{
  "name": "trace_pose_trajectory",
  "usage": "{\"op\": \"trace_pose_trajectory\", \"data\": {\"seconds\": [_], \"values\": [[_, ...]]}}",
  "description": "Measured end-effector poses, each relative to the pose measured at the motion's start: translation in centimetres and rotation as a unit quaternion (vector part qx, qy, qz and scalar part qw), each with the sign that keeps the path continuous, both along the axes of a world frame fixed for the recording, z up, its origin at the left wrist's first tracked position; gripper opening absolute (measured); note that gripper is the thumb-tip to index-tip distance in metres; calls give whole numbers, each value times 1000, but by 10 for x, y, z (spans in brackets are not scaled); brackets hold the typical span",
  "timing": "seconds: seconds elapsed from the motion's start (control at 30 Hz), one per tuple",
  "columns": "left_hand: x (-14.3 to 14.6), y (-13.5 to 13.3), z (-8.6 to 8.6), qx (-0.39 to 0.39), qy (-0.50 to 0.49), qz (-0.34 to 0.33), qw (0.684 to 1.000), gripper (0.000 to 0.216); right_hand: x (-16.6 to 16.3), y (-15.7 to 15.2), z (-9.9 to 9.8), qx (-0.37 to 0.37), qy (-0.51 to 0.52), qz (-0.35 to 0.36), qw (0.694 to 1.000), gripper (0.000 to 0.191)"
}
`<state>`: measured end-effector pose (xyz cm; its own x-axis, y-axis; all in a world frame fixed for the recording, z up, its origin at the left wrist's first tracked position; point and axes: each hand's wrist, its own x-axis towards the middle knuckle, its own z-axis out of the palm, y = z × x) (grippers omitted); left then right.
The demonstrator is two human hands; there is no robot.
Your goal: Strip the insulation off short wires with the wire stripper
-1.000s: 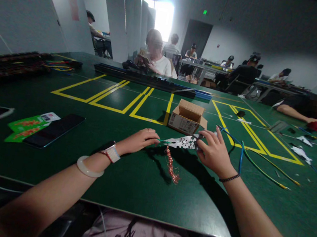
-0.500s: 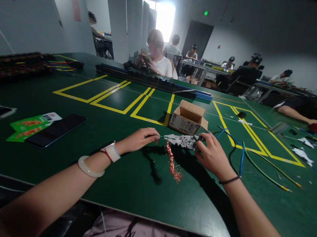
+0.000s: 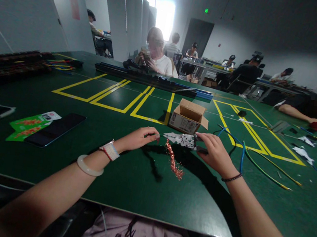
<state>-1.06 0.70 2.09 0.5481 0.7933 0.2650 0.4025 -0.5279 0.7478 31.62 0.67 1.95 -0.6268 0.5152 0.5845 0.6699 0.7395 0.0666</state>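
My left hand is closed in a pinch on a thin wire, only a short bit of which shows past the fingertips. Just right of it are the narrow jaws of silver wire stripper pliers. My right hand holds the pliers by their handles, its fingers fairly straight along them; the handles are mostly hidden. Whether the jaws touch the wire I cannot tell. Below the jaws, a frayed bundle of copper strands lies on the green table.
A small open cardboard box stands right behind the pliers. Blue and green-yellow cables lie to the right. On the left are a phone and green packets. Dark trunking runs along the back; a person sits beyond.
The fingers of my right hand have straightened on the pliers' handles. Less of the wire shows between my left fingertips and the jaws. The copper strands lie in nearly the same place.
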Motion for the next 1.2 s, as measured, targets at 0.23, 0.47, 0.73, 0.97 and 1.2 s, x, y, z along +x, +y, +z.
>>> {"op": "trace_pose_trajectory", "data": {"seconds": [0.23,0.47,0.73,0.97,1.2], "values": [[-4,5,-4,25,23,2,999,30,-2,-3,8,-23,-7,-14,1000,57],[-10,11,-8,147,115,21,982,33,-3,-3,8,-232,39,-24,972,52],[-11,8,-5,251,125,45,959,31,-11,-12,17,-505,106,-26,856,34],[-8,6,-4,283,123,106,945,26,-24,-16,8,-447,126,-23,885,27],[-3,2,-4,292,127,141,937,26,-21,-10,-6,-137,69,-82,985,4]]}}
